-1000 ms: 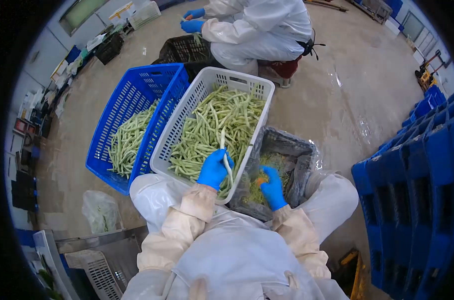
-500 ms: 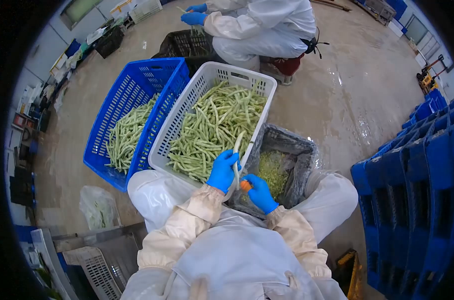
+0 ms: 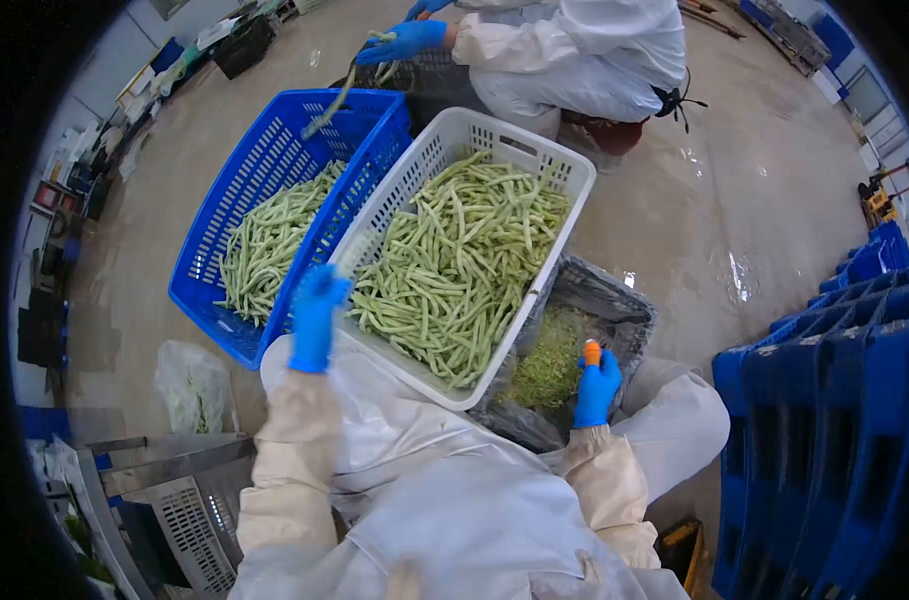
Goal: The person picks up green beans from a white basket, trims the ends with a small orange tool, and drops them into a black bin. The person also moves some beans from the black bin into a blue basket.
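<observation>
My left hand, in a blue glove, is smeared by motion beside the near right rim of the blue crate. Whether its fingers hold anything does not show. Long green beans lie in that crate. My right hand, also gloved, is closed around a small tool with an orange handle; its working end cannot be made out. It is above the right side of a bin lined with dark plastic, where green trimmings lie. Between my hands stands a white crate heaped with green beans.
Across from me a co-worker sits, a gloved hand near a bean over the blue crate. Blue pallets stand at right. A clear plastic bag and a metal frame are at left.
The long bean is gone from between my hands. My left hand has moved left to the blue crate. My right hand has shifted right with the orange-handled tool. The co-worker's hand is lower.
</observation>
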The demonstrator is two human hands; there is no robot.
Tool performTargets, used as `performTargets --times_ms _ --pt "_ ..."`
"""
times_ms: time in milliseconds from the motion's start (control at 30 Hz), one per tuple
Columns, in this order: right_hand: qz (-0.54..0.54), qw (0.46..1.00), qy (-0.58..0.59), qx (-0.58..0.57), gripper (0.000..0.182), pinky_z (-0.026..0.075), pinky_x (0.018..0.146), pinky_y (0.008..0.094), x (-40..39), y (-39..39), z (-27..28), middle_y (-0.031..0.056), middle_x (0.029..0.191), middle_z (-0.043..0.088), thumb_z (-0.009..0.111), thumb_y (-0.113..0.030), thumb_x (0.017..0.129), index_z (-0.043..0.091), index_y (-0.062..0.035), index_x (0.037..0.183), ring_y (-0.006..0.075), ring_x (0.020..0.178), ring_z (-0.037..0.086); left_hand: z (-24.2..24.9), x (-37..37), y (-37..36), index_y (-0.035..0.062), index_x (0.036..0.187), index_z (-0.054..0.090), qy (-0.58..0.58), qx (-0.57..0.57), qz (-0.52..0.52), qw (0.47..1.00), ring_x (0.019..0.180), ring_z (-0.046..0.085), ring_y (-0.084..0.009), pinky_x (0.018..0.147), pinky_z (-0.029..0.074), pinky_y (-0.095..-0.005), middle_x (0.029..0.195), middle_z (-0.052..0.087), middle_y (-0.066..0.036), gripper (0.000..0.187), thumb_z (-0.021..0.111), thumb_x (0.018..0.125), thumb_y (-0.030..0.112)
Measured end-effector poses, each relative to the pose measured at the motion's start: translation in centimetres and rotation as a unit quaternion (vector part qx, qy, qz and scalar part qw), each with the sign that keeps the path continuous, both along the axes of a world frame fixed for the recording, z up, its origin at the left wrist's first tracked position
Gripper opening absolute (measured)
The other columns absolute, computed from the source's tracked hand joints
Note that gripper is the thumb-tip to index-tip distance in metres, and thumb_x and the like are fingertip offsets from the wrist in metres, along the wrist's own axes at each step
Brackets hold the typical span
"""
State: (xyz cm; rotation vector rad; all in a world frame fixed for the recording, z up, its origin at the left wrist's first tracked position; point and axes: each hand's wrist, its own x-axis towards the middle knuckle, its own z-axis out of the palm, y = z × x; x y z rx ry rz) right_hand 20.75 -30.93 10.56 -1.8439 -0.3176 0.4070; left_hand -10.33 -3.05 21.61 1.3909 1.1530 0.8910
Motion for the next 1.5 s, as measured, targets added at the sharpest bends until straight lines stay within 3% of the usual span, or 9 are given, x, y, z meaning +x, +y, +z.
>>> performTargets --times_ms 67,100,133,300,400,700,1067,1267,1500 --pt "0.074 0.987 -0.042 -0.135 0.01 0.043 0.062 0.0302 -0.3 0.0 -0.7 0.0096 0.069 0.057 0.056 -0.011 0.08 0.06 -0.0036 0.085 0.017 0.064 0.055 1.5 -4.9 6.0 -0.0019 0.107 0.055 0.269 0.292 0.081 0.914 0.09 0.056 -0.0255 0.08 0.045 -0.0356 0.097 0.059 -0.014 0.032 0.062 0.078 0.009" --pt "0.108 0.951 -0.208 -0.201 0.009 0.044 0.064 0.0332 -0.9 0.1 -0.7 0.0115 0.066 0.057 0.058 -0.012 0.078 0.06 -0.0048 0.083 0.0217 0.062 0.056 3.2 -5.6 7.1 -0.0024 0.107 0.055 0.423 0.49 0.119 0.753 0.09 0.056 -0.0304 0.081 0.044 -0.0386 0.097 0.059 -0.018 0.031 0.062 0.078 0.009" --pt "0.14 0.883 -0.367 -0.258 0.009 0.045 0.066 0.0363 -1.4 0.3 -0.7 0.0135 0.063 0.057 0.059 -0.014 0.076 0.06 -0.0061 0.08 0.0264 0.059 0.057 3.0 -5.1 7.9 -0.0024 0.107 0.055 0.426 0.488 0.118 0.753 0.09 0.056 -0.0304 0.081 0.044 -0.0386 0.097 0.059 -0.018 0.031 0.062 0.078 0.009" --pt "0.292 0.797 -0.27 -0.455 0.016 0.043 0.074 0.0418 -2.7 1.3 -1.0 0.0144 0.076 0.06 0.059 -0.012 0.071 0.062 -0.0103 0.087 0.0316 0.068 0.058 -4.5 3.8 7.5 0.004 0.105 0.06 0.354 0.171 -0.178 0.902 0.087 0.058 -0.0332 0.078 0.045 -0.0435 0.095 0.06 -0.02 0.03 0.061 0.076 0.014" --pt "0.362 0.766 -0.236 -0.476 0.031 0.043 0.076 0.0422 -2.9 2.4 -0.2 0.0156 0.092 0.059 0.059 -0.012 0.07 0.06 -0.0104 0.101 0.0314 0.078 0.059 -15.2 8.1 7.1 0.0097 0.09 0.061 0.514 0.295 -0.421 0.687 0.077 0.058 -0.0298 0.064 0.045 -0.044 0.082 0.059 -0.012 0.018 0.055 0.074 0.014" --pt "0.399 0.837 -0.172 -0.332 0.046 0.046 0.07 0.0458 -3.9 2.7 -1.8 0.0211 0.096 0.058 0.06 -0.02 0.072 0.053 -0.005 0.115 0.0371 0.083 0.057 -27.4 12.0 5.5 0.012 0.089 0.061 0.602 0.351 -0.4 0.596 0.083 0.057 -0.0252 0.07 0.043 -0.0434 0.085 0.059 -0.007 0.019 0.056 0.071 0.013" --pt "0.281 0.926 -0.203 -0.146 0.031 0.047 0.074 0.0378 -3.3 3.2 0.5 0.0172 0.094 0.062 0.061 -0.013 0.078 0.058 -0.0019 0.107 0.0304 0.084 0.061 -18.1 8.6 5.6 0.0029 0.096 0.057 0.384 0.21 -0.236 0.868 0.066 0.058 -0.0336 0.061 0.045 -0.0404 0.076 0.059 -0.022 0.02 0.056 0.079 0.014" --pt "0.196 0.97 0.06 0.132 0.032 0.043 0.084 0.029 -4.1 4.0 4.8 0.0134 0.104 0.06 0.054 -0.012 0.088 0.053 0.001 0.116 0.015 0.096 0.056 -4.5 10.9 -3.8 0.0021 0.098 0.061 0.166 0.033 -0.41 0.896 0.063 0.055 -0.0146 0.059 0.045 -0.0279 0.073 0.06 -0.009 0.018 0.059 0.084 0.013" --pt "0.366 0.926 0.022 0.089 0.021 0.046 0.076 0.0296 -3.7 1.5 6.4 0.0103 0.093 0.062 0.049 -0.009 0.09 0.057 -0.001 0.108 0.0157 0.085 0.058 -2.0 10.0 -8.7 0.0006 0.099 0.061 0.138 -0.001 -0.447 0.884 0.066 0.052 -0.0086 0.062 0.044 -0.0247 0.074 0.059 -0.003 0.018 0.055 0.087 0.012"
